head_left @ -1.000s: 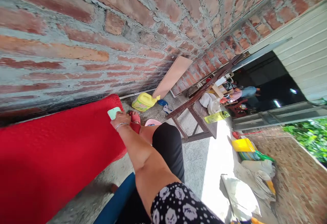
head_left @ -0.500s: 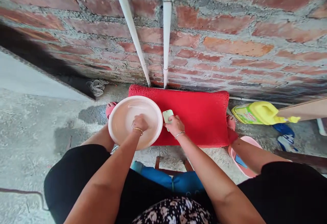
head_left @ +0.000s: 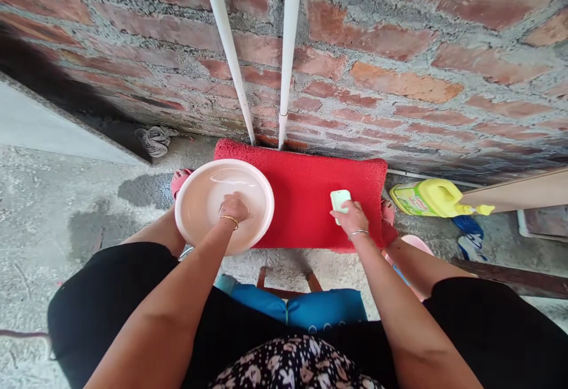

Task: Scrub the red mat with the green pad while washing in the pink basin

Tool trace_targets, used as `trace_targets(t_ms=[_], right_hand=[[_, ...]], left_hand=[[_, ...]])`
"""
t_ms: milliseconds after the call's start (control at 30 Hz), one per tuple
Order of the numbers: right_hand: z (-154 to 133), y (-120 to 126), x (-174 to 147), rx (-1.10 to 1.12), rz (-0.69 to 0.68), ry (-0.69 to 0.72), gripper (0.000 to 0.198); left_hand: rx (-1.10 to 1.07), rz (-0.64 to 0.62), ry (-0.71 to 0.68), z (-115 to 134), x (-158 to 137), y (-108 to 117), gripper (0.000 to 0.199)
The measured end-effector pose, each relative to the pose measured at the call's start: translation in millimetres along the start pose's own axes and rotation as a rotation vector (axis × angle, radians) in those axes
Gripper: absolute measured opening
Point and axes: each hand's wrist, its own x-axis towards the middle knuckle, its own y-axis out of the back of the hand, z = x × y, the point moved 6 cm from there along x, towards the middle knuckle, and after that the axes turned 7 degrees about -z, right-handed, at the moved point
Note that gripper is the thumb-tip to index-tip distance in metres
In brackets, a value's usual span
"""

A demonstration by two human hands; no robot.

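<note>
In the basin (head_left: pixel 185 232), a pale pink one holding cloudy water, my left hand (head_left: pixel 234 207) is dipped with its fingers curled down. What it may hold is hidden. My right hand (head_left: pixel 353 218) is closed on a pale green rounded block (head_left: pixel 339 199), which looks like the back of a scrubbing brush; its underside does not show. That block is over the right part of a red mat (head_left: pixel 302 199) with a shaggy edge, laid across a low support. The basin rests on the mat's left part.
A yellow jug (head_left: pixel 426 196) lies beyond my right foot, near blue-and-white footwear (head_left: pixel 471 238). A pink tub (head_left: pixel 417 244) is partly behind my right leg. Two white pipes (head_left: pixel 288 39) run down the brick wall (head_left: pixel 386 39). Bundled cord (head_left: pixel 155 140) lies at left.
My right hand has moved right with the pale green block, from beside the basin to the mat's right part. My left hand has stayed in the basin. The view has shifted slightly.
</note>
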Motion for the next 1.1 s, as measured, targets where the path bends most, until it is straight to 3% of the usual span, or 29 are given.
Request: trace_targets(t_ms=[167,267,333,433,600,767,933,1100], right_hand=[[97.0,32.8,5.8,0.107,0.128,-0.275,0.032],[109.9,38.4,0.6,0.143,0.174,-0.355,0.036],[90.6,32.4,-5.7,0.187,0.195,-0.304,0.038],[31.5,6.2,-22.3,0.259,0.16,-0.16,0.038],[-83.9,-52.7,-59.1,0.22,-0.068,0.043,0.034],[-159.9,-76.2,-72.9,0.06,-0.187,0.203,0.032],[-181.0,-80.0,-72.6,-0.079,-0.256,0.277,0.035],[-143.6,-67.2,-64.0,-0.108,-0.205,0.222,0.035]], left_hand=[[0.0,-0.009,-0.015,2.8,-3.7,1.4,0.082],[-0.014,-0.002,-0.011,2.0,-3.0,0.3,0.084],[-0.026,0.001,-0.027,2.1,-2.1,-0.7,0.085],[-0.029,0.004,-0.054,2.5,-1.1,-2.0,0.086],[-0.027,0.025,-0.099,4.8,0.5,-2.5,0.081],[-0.042,0.031,-0.12,4.9,0.9,-3.1,0.078],[-0.065,0.036,-0.137,2.9,-1.7,-2.9,0.083],[-0.143,0.074,-0.176,0.9,4.4,-5.2,0.079]])
